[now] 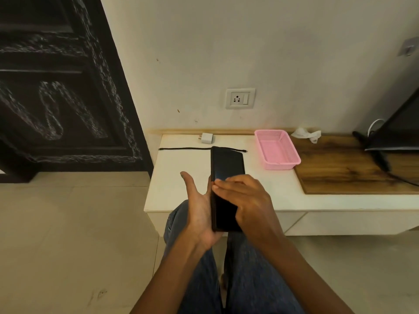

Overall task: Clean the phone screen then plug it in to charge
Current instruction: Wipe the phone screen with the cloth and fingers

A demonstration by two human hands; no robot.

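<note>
- Left hand (199, 211) is cradling the phone (227, 163) from beneath, thumb sticking out; right hand (249, 198) is laying flat fingers across the screen.
- Phone is being held above the white surface (179, 191), near the cable (181, 149) and adapter (207, 138).

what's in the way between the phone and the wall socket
Nothing visible. The socket is empty, with bare wall around it. The charger and cable lie apart on the table below, beyond the phone.

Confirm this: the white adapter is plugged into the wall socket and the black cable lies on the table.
Wrong: in the head view the white adapter lies on the table, leaving the wall socket empty. The black cable does lie there.
</note>
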